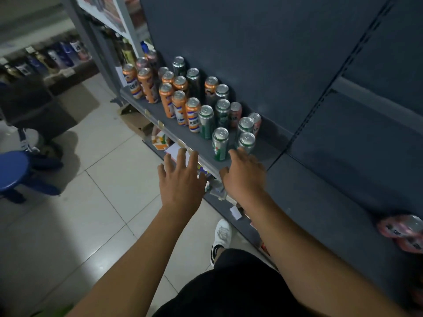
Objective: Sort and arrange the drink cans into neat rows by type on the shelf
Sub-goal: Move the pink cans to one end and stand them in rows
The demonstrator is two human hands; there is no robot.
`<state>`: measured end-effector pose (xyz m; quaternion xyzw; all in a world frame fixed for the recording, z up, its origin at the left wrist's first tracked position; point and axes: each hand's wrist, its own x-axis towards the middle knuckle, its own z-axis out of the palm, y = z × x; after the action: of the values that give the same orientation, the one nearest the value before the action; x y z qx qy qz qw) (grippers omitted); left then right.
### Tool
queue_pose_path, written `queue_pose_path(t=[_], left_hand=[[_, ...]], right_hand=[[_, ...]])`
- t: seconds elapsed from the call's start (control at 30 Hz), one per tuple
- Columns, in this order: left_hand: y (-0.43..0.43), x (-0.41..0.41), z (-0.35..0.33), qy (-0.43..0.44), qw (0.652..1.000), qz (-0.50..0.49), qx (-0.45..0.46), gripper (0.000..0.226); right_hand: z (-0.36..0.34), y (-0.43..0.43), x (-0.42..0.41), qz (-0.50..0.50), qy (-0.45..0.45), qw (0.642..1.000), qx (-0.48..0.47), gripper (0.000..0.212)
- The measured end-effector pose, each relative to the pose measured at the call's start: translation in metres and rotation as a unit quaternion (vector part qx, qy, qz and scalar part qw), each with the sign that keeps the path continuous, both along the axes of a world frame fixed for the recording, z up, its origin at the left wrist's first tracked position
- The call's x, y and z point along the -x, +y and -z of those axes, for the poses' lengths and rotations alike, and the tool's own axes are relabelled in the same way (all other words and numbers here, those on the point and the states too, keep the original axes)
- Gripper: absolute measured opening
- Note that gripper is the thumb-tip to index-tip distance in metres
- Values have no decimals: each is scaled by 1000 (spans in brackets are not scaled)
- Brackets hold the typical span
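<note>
Tall drink cans stand mixed on a dark grey shelf (297, 191). Several orange cans (179, 107) fill the left side. Green cans (220, 144) stand toward the right, dark cans (193, 84) at the back, and pink cans (235, 113) by the rear wall. More pink cans (402, 232) lie at the far right. My left hand (183, 179) hovers with fingers spread just off the shelf's front edge, holding nothing. My right hand (243, 173) reaches over the shelf, its fingertips at the base of the nearest green can (246, 141).
A lower shelf with boxes and paper tags (160, 139) sits under the front edge. A blue stool (13, 172) stands on the tiled floor at left. My white shoe (222, 236) is beside the shelf base. Another rack of bottles (57, 56) stands farther back.
</note>
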<state>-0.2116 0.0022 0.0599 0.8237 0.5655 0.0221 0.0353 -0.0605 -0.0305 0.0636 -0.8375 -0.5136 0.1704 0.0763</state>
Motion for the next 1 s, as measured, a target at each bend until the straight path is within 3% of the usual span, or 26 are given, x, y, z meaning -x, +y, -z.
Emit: queue_pose_path(t=[0.37, 0.83, 1.0], left_hand=[[136, -76, -4, -8, 998, 16, 60, 63], [243, -169, 30, -10, 979, 135, 150, 55], [270, -206, 36, -66, 957, 164, 228, 50]], right_hand=[[7, 123, -69, 31, 17, 999, 13, 49], [40, 167, -141, 262, 71, 962, 24, 49], [57, 179, -165, 319, 103, 941, 42, 47]])
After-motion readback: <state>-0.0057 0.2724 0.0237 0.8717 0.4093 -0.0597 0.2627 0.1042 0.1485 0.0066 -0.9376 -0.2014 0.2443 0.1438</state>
